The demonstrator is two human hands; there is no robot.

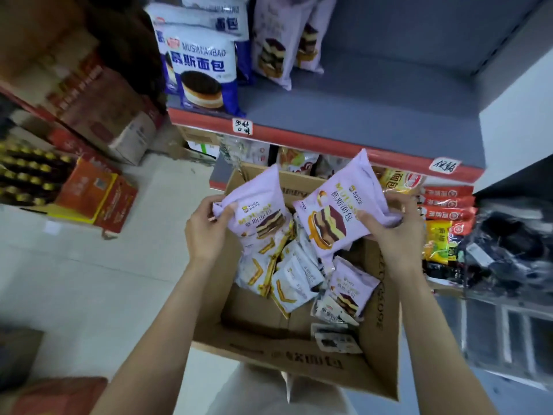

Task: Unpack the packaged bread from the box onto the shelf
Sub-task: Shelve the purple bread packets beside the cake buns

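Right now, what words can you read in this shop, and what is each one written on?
"MUSIMIANBAO" and "慕斯面包": on the blue and white bread bag on the shelf.
"慕斯面包": on the purple bag held by the right hand.
"Xiandu": small logo on the purple bag held by the left hand.
Handwritten shelf tags: unreadable.
Print on the cardboard box: too blurred.

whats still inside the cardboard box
Inside the cardboard box: white-and-gold packets, a purple packet and small ones by the right wall. Bare floor shows at left; anything beneath the pile is covered.
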